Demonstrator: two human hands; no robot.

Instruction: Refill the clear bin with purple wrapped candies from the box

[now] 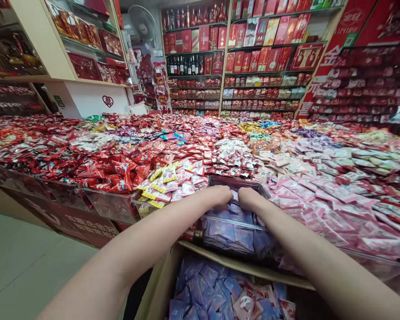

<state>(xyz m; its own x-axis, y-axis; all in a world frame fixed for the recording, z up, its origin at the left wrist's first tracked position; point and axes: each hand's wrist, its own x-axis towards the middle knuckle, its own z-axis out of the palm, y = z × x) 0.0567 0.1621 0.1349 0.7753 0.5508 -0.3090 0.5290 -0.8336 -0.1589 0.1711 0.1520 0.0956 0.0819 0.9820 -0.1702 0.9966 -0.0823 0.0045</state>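
Observation:
Both hands reach into a clear plastic bin (233,222) partly filled with purple-blue candy packets (231,235). My left hand (221,197) is at the bin's left side, curled, its fingertips hidden down among the packets. Close beside it on the right, my right hand (250,198) is curled too, with its fingers out of sight. Whether either one grips a packet cannot be made out. Below the bin, an open cardboard box (156,284) holds more purple-blue packets (203,289) and a few red and pink ones (248,304).
Heaped candy bins flank the hands: yellow-and-white packets (168,178) and red packets (110,173) to the left, pink packets (323,204) to the right. Shelves of red boxes (265,60) and bottles stand behind, with a fan (142,24) at the upper left.

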